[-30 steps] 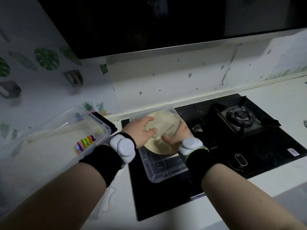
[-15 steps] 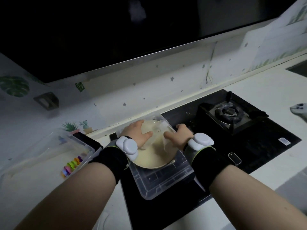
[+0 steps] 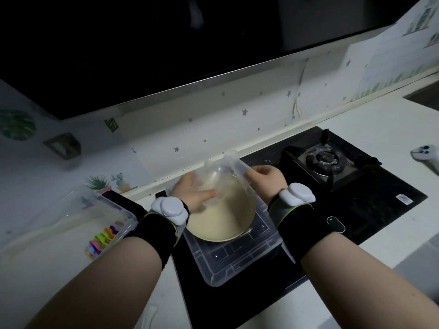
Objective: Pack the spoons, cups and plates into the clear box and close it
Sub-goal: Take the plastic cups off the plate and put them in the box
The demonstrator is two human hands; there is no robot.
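A clear box [image 3: 237, 262] stands on the black stove top, and a cream plate [image 3: 221, 217] lies tilted inside it against the far wall. Over the plate's far edge both hands hold a clear plastic cup [image 3: 225, 167], which is tilted and hard to make out. My left hand [image 3: 192, 193] grips it from the left with the thumb pointing right. My right hand [image 3: 267, 178] pinches its right side. Several colourful spoons [image 3: 102, 241] lie in a second clear container [image 3: 123, 214] on the left counter.
The black stove top [image 3: 356, 210] has a gas burner [image 3: 325, 160] at the right, with a touch button [image 3: 335, 224] near the front. A dark range hood [image 3: 166, 55] hangs overhead. At the far right edge lies a white object [image 3: 425, 153].
Both hands left the plate's surface and now hold a clear cup above its far edge. The view has swung, so the box sits lower and further left in view.
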